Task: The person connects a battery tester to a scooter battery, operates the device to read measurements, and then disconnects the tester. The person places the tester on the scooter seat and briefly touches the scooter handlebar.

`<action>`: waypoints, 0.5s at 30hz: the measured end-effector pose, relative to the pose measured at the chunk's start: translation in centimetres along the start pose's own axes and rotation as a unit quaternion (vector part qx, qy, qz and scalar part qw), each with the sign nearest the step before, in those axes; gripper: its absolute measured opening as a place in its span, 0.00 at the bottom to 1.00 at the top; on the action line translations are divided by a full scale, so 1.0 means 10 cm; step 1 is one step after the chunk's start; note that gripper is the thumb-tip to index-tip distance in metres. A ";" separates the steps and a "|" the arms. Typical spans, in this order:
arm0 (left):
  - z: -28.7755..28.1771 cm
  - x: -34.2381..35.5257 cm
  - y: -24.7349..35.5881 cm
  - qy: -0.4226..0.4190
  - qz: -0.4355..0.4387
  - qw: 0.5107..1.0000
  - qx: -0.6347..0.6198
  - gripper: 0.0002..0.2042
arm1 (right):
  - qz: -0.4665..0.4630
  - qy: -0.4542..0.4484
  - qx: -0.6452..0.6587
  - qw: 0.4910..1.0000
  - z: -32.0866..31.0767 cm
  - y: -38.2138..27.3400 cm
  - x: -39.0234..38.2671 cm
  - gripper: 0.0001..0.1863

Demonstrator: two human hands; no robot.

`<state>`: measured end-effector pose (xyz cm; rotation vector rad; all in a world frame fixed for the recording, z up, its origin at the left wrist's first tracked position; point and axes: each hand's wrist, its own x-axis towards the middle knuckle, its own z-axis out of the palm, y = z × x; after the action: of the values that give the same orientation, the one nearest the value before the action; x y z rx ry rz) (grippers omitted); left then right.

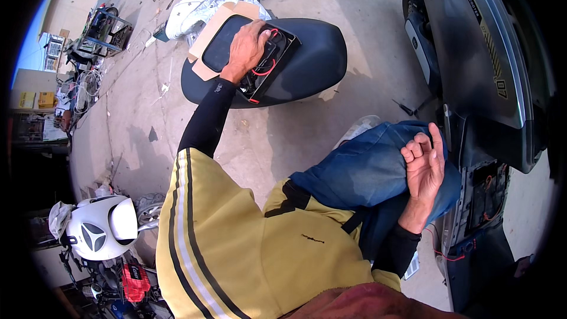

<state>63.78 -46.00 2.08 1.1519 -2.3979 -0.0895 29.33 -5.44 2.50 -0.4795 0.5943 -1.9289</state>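
Scooter seat [307, 59] lies upturned on far concrete ground.
Left hand [248, 47] presses flat on its wired tray [269, 68], fingers spread; right hand [424, 168], loosely curled and empty, rests on the knee [366, 168].

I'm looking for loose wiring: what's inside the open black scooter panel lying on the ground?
Red wires run inside the panel. The left hand rests on them and covers whatever lies beneath it.

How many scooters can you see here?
2, maybe more hidden. A dark grey scooter stands at the right by the right hand; a white-fronted scooter is parked lower left.
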 end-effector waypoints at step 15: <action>-0.35 -0.58 -2.09 0.076 -0.573 0.787 -0.216 0.47 | 0.000 -0.006 -0.006 1.000 -0.01 0.00 -0.04 0.32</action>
<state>83.49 -54.64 -2.45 2.0523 -1.1073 -0.8362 29.44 -5.06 2.41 -0.4994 0.5983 -1.9220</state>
